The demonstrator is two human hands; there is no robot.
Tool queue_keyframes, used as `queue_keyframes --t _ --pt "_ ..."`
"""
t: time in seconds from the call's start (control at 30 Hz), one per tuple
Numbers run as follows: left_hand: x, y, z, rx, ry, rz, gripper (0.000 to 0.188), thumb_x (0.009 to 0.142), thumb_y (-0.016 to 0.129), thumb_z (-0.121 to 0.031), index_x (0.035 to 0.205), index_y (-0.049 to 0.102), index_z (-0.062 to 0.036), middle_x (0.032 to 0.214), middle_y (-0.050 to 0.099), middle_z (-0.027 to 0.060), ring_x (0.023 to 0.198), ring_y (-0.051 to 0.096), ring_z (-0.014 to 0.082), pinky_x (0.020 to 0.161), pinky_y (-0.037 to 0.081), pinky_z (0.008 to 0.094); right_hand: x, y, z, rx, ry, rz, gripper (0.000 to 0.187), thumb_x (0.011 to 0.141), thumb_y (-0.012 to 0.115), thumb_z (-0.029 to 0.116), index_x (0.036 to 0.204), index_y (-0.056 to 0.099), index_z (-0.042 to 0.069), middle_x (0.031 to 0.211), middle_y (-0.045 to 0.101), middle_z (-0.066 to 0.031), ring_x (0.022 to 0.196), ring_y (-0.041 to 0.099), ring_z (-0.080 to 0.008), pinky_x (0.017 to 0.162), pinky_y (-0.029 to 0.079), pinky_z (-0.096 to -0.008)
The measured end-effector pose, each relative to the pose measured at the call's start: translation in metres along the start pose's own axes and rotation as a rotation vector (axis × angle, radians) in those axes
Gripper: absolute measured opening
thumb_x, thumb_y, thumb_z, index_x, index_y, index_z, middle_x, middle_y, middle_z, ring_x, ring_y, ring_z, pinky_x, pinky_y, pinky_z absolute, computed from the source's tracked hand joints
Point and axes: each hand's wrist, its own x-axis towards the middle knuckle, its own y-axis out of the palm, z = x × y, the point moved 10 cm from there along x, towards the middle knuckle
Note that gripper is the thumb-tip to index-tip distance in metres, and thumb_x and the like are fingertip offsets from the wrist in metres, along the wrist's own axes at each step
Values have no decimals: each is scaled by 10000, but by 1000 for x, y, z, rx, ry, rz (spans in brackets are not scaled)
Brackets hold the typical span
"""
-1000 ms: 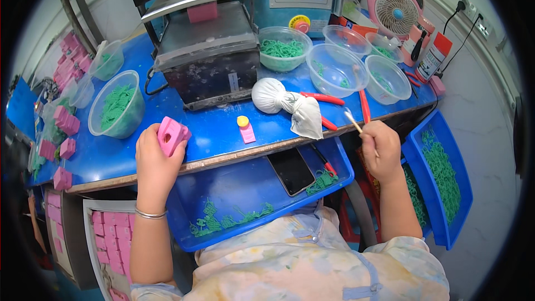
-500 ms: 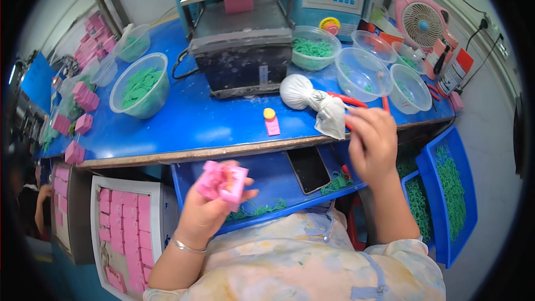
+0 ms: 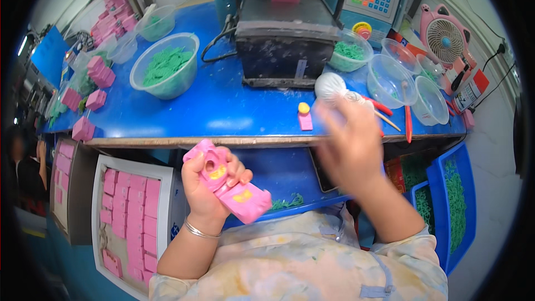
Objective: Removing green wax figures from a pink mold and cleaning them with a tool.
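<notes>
A pink two-part mould (image 3: pixel 243 203), soft-looking and with yellow patches inside, is gripped in my left hand (image 3: pixel 205 192). Its halves are spread apart, and a round hollow shows in the upper one. My right hand (image 3: pixel 356 153) is blurred by motion above the table's front edge; its fingers are too smeared to read. Behind it lies a white tied cloth pouch (image 3: pixel 330 85), partly hidden. Left of that hand, a small pink block with a yellow knob (image 3: pixel 305 118) stands on the blue table (image 3: pixel 234 114).
A dark press (image 3: pixel 284 56) stands at the back. Tubs of green pieces (image 3: pixel 166 69) flank it. Red-handled pliers (image 3: pixel 380 108) and a wooden stick (image 3: pixel 388 121) lie at right. A blue drawer (image 3: pixel 295 167) sits below; a white-framed box of pink blocks (image 3: pixel 134 217) is lower left.
The mould in my left hand has turned and opened wider, showing its yellow inside. My right hand has moved left from the pouch's loose end. The whole view has shifted toward the left.
</notes>
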Motion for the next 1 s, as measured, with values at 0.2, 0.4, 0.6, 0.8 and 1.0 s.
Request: queue_keyframes --t 0.2,0.4,0.6,0.8,1.0 --pt "-3 7 19 45 -91 39 367 817 477 -413 926 558 -72 745 528 139 494 440 165 543 404 357 -2 36 -65 -274 116 182 432 737 575 33 1150 610 153 960 592 -114 844 550 -254 779 350 -398" --pt "-4 6 19 225 -55 -260 438 853 378 -411 1021 554 -46 871 590 142 722 571 227 685 478 382 -2 -18 68 289 -217 -28 342 719 625 180 1051 674 247 937 602 -11 829 540 -153 793 319 -368" --pt "-8 47 26 -65 -253 436 421 890 341 -344 1037 575 -26 984 635 116 924 613 235 810 491 353 0 -18 44 406 -120 -159 361 683 610 222 1034 681 265 962 590 18 837 534 -145 803 306 -350" --pt "7 12 39 42 -218 176 368 880 412 -343 956 567 -17 852 638 135 586 549 168 648 486 341 -12 13 34 289 -86 61 357 687 637 108 1021 688 225 938 604 -14 828 543 -181 764 335 -372" --pt "4 5 25 215 -194 72 354 783 628 -255 1048 522 -46 777 559 93 662 521 158 724 437 332 -15 29 -61 -114 240 94 441 738 638 26 1159 604 152 943 584 -80 875 544 -263 788 352 -380"
